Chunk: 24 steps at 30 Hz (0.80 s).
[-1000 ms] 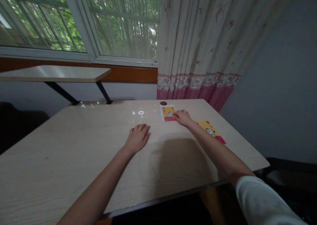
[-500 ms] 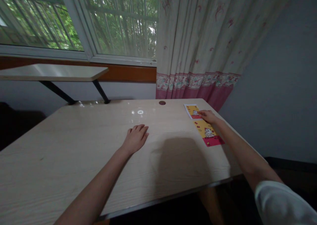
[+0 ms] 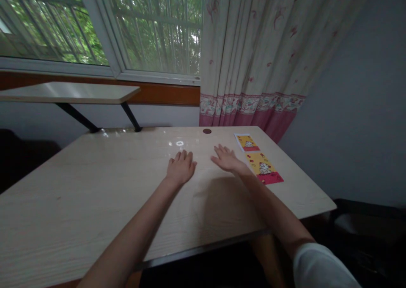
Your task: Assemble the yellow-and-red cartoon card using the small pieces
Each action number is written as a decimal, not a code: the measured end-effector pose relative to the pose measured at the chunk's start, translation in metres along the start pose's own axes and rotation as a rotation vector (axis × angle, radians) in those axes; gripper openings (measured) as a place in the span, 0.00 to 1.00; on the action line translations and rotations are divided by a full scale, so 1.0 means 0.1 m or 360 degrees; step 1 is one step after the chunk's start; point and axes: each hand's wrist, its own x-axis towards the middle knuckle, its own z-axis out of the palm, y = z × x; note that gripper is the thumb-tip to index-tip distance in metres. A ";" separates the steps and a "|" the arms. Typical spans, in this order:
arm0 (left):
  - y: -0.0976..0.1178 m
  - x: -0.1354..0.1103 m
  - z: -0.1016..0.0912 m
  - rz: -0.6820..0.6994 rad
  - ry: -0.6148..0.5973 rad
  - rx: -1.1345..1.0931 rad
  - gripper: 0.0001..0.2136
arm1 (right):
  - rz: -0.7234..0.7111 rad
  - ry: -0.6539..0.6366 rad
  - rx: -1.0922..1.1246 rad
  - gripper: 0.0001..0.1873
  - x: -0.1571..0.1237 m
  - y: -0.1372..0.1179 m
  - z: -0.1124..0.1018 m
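Both of my hands rest palm down on a pale wooden table [image 3: 95, 203]. My left hand [image 3: 181, 169] lies flat near the middle with its fingers stretched out and nothing in it. My right hand [image 3: 226, 159] lies open just to its right, fingers spread, holding nothing. Two yellow and red picture cards lie right of that hand, end to end. The far card [image 3: 247, 142] is smaller and sits near the table's back edge. The near card [image 3: 264, 168] is larger and lies a short way from my right wrist.
A small round hole [image 3: 207, 131] is in the table near its back edge. A second table top [image 3: 69, 92] on black legs stands behind at the left, under a window. A patterned curtain [image 3: 253, 68] hangs behind the right corner. The table's right edge is close to the cards.
My right hand slid the smaller card from the table's back middle to the right, set it beyond the larger card, let go and came back beside my left hand.
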 end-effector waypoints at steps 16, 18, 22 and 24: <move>0.02 0.02 0.25 -0.0155 -0.0102 -0.0046 0.30 | 0.0044 0.0088 -0.0097 0.40 -0.16 -0.26 0.34; 0.01 0.03 0.26 -0.0149 -0.0105 -0.0047 0.30 | 0.0049 0.0104 -0.0084 0.40 -0.15 -0.25 0.35; 0.00 0.04 0.25 -0.0143 -0.0113 -0.0037 0.31 | 0.0053 0.0101 -0.0098 0.39 -0.13 -0.25 0.37; 0.00 0.05 0.24 -0.0142 -0.0130 -0.0034 0.31 | 0.0061 0.0099 -0.0108 0.39 -0.13 -0.25 0.36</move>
